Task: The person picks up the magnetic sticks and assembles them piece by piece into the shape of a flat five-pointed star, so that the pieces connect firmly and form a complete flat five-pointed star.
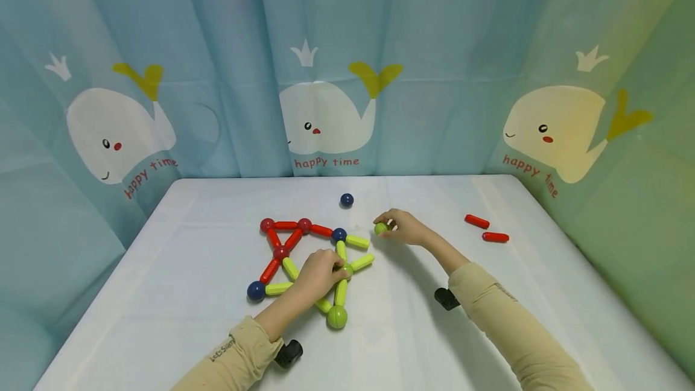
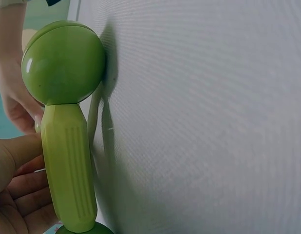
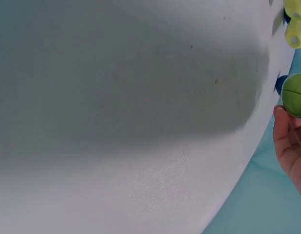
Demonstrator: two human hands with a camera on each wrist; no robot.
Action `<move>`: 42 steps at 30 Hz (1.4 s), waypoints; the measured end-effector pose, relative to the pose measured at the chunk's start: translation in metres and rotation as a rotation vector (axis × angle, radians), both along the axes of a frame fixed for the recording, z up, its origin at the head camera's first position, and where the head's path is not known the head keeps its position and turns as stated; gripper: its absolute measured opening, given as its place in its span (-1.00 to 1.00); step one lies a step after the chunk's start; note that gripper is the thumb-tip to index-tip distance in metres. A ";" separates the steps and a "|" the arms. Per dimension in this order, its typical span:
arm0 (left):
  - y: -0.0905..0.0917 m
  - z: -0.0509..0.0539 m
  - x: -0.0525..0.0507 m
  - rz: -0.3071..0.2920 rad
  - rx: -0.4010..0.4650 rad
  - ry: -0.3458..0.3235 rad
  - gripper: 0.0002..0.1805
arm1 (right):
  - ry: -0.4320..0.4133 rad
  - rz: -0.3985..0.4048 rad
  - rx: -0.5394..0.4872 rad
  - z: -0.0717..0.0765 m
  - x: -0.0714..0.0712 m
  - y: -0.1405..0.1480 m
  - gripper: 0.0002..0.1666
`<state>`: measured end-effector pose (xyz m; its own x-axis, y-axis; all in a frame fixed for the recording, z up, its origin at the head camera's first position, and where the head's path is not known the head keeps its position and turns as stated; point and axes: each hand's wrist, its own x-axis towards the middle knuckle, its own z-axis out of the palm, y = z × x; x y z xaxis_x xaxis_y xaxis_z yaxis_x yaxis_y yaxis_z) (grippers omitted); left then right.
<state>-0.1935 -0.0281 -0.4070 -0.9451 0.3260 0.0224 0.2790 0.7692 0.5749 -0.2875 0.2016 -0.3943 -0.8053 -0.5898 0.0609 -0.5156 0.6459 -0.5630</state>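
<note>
My left hand (image 1: 317, 273) grips the flat ball-and-rod figure at a green ball (image 1: 347, 270) on its right side. In the left wrist view, a nearer green ball (image 2: 63, 63) and its yellow-green rod (image 2: 70, 168) partly cover the left hand (image 2: 19, 185). Red rods (image 1: 285, 225) and red balls (image 1: 280, 253) form a triangle in the figure's far-left part; blue balls (image 1: 256, 291) join other rods. Between thumb and fingers, my right hand (image 1: 404, 227) pinches a loose green ball (image 1: 380, 229), just right of a rod's free end (image 1: 358, 241).
A loose blue ball (image 1: 347, 200) lies beyond the figure. Two red rods (image 1: 477, 221) lie far right on the white table (image 1: 412, 343). A whale-printed curtain (image 1: 434, 77) hangs behind and along the sides. Black wrist cameras (image 1: 289, 354) sit beneath both forearms.
</note>
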 end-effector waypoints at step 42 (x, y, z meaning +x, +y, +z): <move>0.004 0.001 0.000 -0.016 -0.126 0.107 -0.61 | -0.381 0.046 -0.046 -0.003 0.016 -0.006 -0.65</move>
<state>-0.1931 -0.0240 -0.4058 -0.9342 0.3476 0.0804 0.3461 0.8284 0.4404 -0.2712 0.1955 -0.3972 -0.7478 -0.6297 -0.2104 -0.2922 0.5967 -0.7474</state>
